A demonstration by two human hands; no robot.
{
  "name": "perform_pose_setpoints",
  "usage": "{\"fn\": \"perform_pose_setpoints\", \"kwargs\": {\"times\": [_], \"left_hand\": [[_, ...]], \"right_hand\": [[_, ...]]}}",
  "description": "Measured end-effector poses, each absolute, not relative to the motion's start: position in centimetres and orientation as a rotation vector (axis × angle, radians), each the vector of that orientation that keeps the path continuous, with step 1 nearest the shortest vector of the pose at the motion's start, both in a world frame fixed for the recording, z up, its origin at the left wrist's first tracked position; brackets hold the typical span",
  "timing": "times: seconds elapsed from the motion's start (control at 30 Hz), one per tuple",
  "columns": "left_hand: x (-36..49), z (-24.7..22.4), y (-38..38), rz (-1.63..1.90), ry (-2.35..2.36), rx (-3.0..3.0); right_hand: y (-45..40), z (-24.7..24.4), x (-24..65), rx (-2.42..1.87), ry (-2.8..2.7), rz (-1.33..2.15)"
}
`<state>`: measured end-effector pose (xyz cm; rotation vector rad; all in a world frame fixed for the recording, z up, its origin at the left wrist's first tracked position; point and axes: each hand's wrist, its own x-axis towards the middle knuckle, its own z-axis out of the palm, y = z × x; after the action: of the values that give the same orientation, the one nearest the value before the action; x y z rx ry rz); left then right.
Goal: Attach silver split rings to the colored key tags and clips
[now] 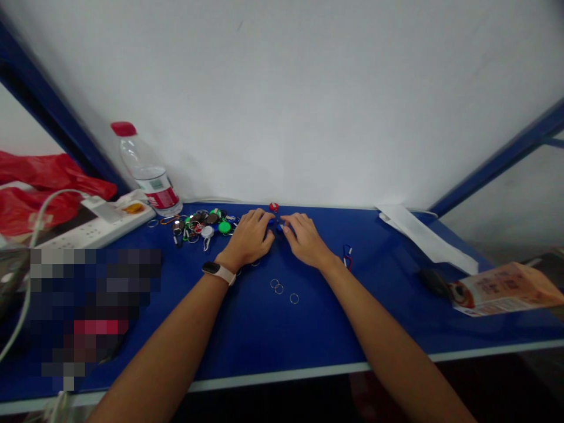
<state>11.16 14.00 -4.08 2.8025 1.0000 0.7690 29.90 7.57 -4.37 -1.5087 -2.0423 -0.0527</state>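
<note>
My left hand (251, 236), with a pink-banded watch on its wrist, is at the middle back of the blue table, its fingers curled at a small blue item (271, 222). Facing it, my right hand (304, 238) has thumb and fingers near another blue piece (279, 227); whether it grips this is too small to tell. Just behind them lies a red round piece (274, 207). A pile of green, black and white round keychain pieces (207, 224) is left of my left hand. Metal rings (294, 298) lie in front of the hands. Blue and red carabiners (348, 257) are right of my right hand.
A water bottle (156, 188) with a red cap stands at the back left, beside a white power strip (106, 226). A red plastic bag (48, 182) is farther left. Folded white paper (423, 238) and an orange-white packet (502, 289) are on the right.
</note>
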Motion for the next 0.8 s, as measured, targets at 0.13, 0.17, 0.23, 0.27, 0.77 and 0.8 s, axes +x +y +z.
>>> {"fn": "perform_pose_setpoints", "kwargs": {"times": [0.13,0.17,0.23,0.27,0.77,0.8], "left_hand": [[11.2,-4.0,13.7,0.801,0.889,2.805],[11.2,-4.2,13.6,0.776,0.839,2.812],[11.3,-4.5,13.4,0.707,0.775,2.820],[11.4,-4.5,13.3,0.668,0.762,2.820],[10.4,-4.0,13.0,0.556,0.718,2.844],[10.3,-4.1,13.0,0.570,0.697,2.820]], "right_hand": [[7.3,-3.6,30.9,-1.482,-1.911,-0.166],[7.2,-3.5,31.4,-1.495,-1.896,-0.184],[7.1,-3.4,32.5,-1.535,-1.867,-0.205],[7.1,-3.4,33.0,-1.558,-1.853,-0.206],[4.0,-2.9,30.0,-1.410,-2.037,0.582],[3.9,-2.9,29.9,-1.396,-2.070,0.638]]}}
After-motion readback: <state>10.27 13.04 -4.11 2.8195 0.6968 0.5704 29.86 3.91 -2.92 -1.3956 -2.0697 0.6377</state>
